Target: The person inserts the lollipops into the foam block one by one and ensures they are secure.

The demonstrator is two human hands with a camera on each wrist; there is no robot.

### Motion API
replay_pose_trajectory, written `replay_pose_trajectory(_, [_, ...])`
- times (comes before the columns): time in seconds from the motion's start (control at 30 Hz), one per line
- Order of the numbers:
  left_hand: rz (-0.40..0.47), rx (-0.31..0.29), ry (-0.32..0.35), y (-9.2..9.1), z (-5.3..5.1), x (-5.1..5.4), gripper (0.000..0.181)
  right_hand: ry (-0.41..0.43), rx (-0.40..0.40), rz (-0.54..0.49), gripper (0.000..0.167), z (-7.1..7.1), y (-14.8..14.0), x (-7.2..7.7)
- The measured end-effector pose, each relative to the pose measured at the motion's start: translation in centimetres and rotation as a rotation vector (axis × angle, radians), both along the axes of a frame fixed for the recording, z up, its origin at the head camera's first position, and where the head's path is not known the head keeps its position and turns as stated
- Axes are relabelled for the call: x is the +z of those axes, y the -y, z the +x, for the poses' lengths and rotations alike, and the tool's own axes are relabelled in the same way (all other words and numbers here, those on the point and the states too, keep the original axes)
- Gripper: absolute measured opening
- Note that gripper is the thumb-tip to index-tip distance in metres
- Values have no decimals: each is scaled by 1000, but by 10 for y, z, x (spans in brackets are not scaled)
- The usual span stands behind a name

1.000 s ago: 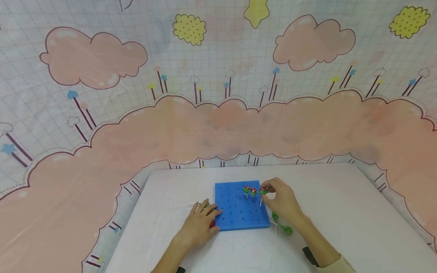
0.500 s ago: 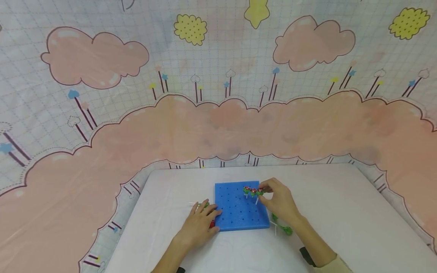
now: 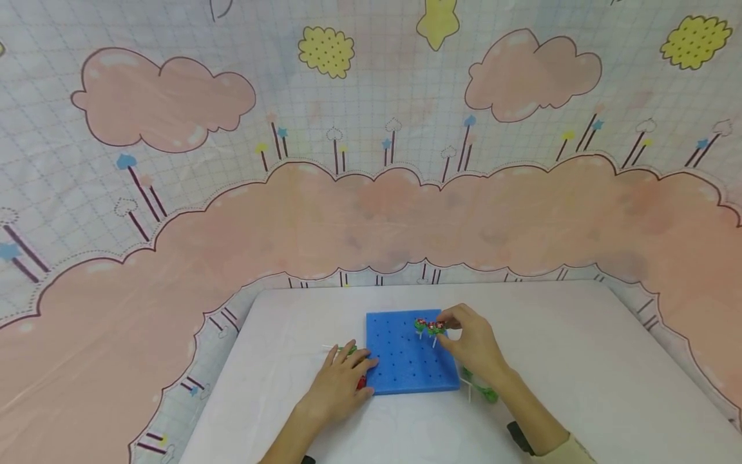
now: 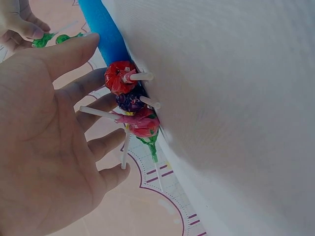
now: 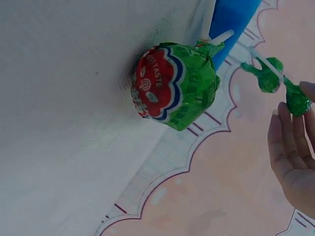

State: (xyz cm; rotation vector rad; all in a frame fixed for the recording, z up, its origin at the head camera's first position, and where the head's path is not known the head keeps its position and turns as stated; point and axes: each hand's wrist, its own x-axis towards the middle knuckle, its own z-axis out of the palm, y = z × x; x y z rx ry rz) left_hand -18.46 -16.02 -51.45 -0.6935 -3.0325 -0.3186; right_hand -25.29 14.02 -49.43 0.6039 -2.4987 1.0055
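White table (image 3: pixel 568 335) before a backdrop (image 3: pixel 371 219) with printed pink clouds (image 3: pixel 168 103)

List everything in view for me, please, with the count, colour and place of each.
Perforated board: 1, blue, on the table
Standing lollipops: 2, green and red, upright in the board
Held lollipop: 1, green and red, above the board's right part
Lying lollipops: at least 2, mostly green, right of the board
Other lollipops: at least 3, red, purple and pink, left of the board, partly hidden
Table: 1, white, under the board
Backdrop: 1, pink and white, behind the table
Sleeve: 1, beige, right forearm
Left hand: 1, bare, at the board's left edge
Right hand: 1, bare, pinching the held lollipop
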Motion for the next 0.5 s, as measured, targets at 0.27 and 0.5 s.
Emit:
replay_pose_trajectory(0.27, [10,5,-11,-4,-4,-1,53,0,6,12,33,-6,-3,1])
replay_pose_trajectory(0.5, [22,8,-9,-8,-7,-3,53,27,7,15,33,-10,-6,1])
